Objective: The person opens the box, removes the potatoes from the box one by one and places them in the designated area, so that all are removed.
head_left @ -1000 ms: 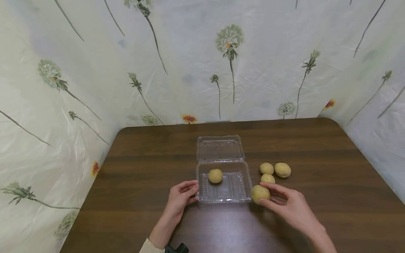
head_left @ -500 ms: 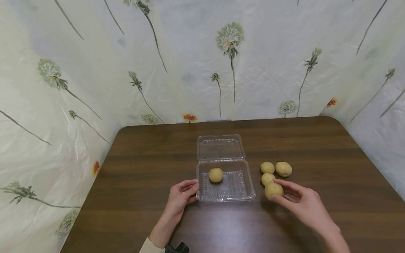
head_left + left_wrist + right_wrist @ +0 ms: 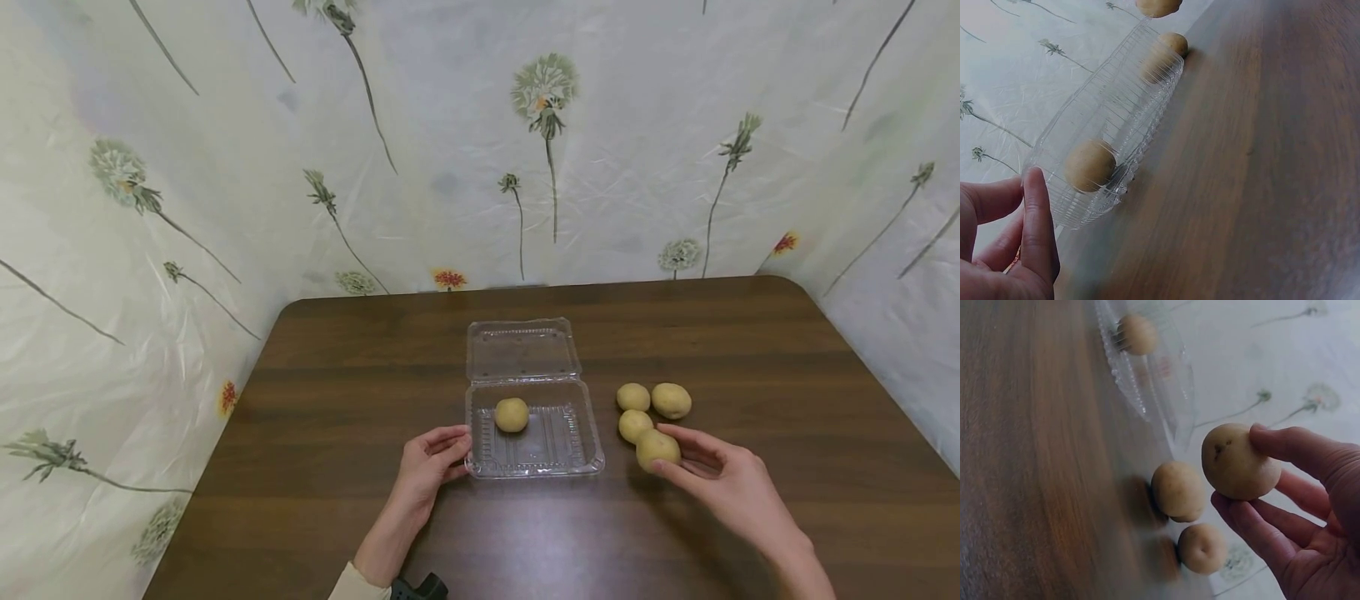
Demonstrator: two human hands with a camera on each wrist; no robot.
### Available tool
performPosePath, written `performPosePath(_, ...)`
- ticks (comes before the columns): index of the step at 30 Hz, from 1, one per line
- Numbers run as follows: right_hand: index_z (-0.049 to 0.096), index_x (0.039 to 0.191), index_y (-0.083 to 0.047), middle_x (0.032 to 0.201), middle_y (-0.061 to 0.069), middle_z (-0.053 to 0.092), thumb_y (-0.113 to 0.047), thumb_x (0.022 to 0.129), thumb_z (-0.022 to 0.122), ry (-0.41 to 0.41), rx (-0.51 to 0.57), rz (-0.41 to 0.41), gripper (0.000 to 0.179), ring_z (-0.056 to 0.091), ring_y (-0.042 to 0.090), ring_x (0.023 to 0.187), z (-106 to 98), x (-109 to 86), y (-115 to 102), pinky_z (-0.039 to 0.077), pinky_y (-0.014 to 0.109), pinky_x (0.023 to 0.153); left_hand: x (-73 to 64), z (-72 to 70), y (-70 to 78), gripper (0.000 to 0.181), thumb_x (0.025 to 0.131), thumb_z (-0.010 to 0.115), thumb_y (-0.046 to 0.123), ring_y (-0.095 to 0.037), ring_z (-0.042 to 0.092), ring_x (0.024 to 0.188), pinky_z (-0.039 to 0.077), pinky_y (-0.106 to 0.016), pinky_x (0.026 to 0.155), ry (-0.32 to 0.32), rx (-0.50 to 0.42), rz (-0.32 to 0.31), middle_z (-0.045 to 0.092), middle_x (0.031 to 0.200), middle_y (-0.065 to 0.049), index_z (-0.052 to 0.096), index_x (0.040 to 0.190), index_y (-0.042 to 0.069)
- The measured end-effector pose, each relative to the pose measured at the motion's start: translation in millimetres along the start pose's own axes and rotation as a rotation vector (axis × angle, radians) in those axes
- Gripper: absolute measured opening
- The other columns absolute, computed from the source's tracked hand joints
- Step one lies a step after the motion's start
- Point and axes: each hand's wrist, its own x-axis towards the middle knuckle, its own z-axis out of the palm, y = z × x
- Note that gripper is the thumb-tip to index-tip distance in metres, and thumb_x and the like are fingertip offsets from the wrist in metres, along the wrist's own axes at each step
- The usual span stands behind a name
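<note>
A clear plastic clamshell container (image 3: 558,450) lies with its lid folded back on the table, and one potato (image 3: 512,415) sits inside it. My left hand (image 3: 431,467) pinches the container's left rim between thumb and fingers, as the left wrist view also shows. To the right of the container, my right hand (image 3: 727,483) holds another potato (image 3: 1240,461) between thumb and fingertips, raised above the table. Right behind that held potato are three loose potatoes: a near one (image 3: 634,426), a round one (image 3: 633,397) and a longer one (image 3: 671,401).
The brown wooden table (image 3: 360,367) has rounded far corners. A white sheet with dandelion prints (image 3: 442,125) hangs behind it and along both sides. The container's lid (image 3: 521,350) lies flat toward the back. A dark band (image 3: 420,587) circles the left wrist.
My right hand has carried its potato rightward, from beside the container's right front corner to in front of the loose potatoes. The left hand keeps its grip on the rim.
</note>
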Motion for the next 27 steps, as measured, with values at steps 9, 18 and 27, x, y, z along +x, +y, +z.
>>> performPosePath(9,0.061,0.130,-0.004,0.123,0.015,0.064,-0.029,0.087,0.076,-0.005,-0.022,0.019,0.052,0.063,0.000,0.100,-1,0.7,8,0.053,0.017,0.078,0.1,-0.2,-0.1,0.037,0.090,0.072,0.008,-0.013,0.065,0.080,0.058,-0.027,0.070,0.000,0.005,0.003,0.067,0.098,-0.010,0.061,0.120,-0.010)
performPosePath(18,0.062,0.129,-0.006,0.120,0.015,0.065,-0.029,0.086,0.077,-0.004,-0.064,0.017,0.051,0.063,0.000,0.097,-2,2.8,14,0.054,0.016,0.073,1.6,0.0,-1.9,0.036,0.089,0.072,0.006,-0.012,0.065,0.078,0.058,-0.027,0.069,0.010,-0.001,0.004,0.068,0.096,-0.009,0.061,0.119,-0.012)
performPosePath(27,0.065,0.127,-0.012,0.118,0.015,0.066,-0.033,0.086,0.077,0.015,-0.151,0.025,0.049,0.064,-0.001,0.093,-6,4.0,20,0.053,0.016,0.069,1.6,0.3,-2.4,0.036,0.089,0.072,0.006,-0.012,0.064,0.076,0.058,-0.026,0.068,0.014,-0.007,0.004,0.067,0.093,-0.006,0.061,0.119,-0.012)
